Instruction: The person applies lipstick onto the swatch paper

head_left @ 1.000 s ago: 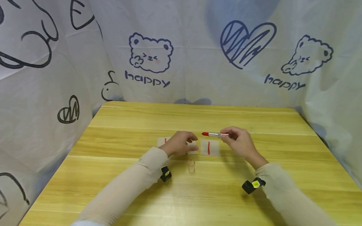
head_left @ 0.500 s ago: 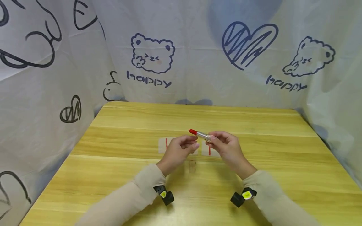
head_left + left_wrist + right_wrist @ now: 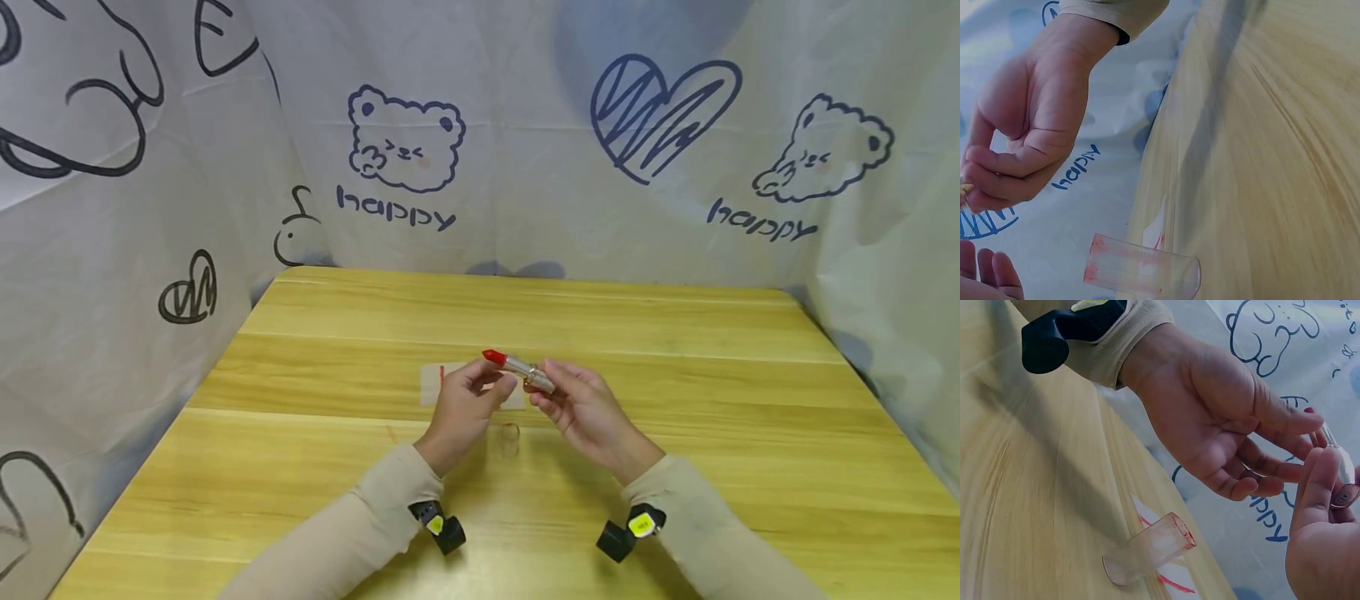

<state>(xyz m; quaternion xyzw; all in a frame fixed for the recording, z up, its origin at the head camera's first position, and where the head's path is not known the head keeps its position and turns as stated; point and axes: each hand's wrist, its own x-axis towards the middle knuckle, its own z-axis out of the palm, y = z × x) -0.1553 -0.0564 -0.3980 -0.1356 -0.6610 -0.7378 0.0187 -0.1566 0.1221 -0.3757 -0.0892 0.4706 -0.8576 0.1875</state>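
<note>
A lipstick (image 3: 519,367) with its red tip out points to the upper left in the head view. My right hand (image 3: 592,417) pinches it near its base; the round base end (image 3: 1345,495) shows at the right edge of the right wrist view. Close beside it is my left hand (image 3: 459,408), fingers loosely bent, with the tip end of the lipstick overlapping its fingertips in the head view. Its thumb and fingers stand apart in the right wrist view. A clear lipstick cap (image 3: 510,440), smudged red at one end, stands upright on the table between my forearms.
Behind my hands lie pale paper pieces (image 3: 430,385) with red strokes, partly covered by the hands. The wooden table (image 3: 675,333) backs onto a white sheet (image 3: 525,167) with drawings. Each wrist carries a small black camera.
My right hand has moved left and nearer to me, bringing the lipstick to the left fingertips and tilting it. The left hand has drawn back slightly. The cap has stayed put.
</note>
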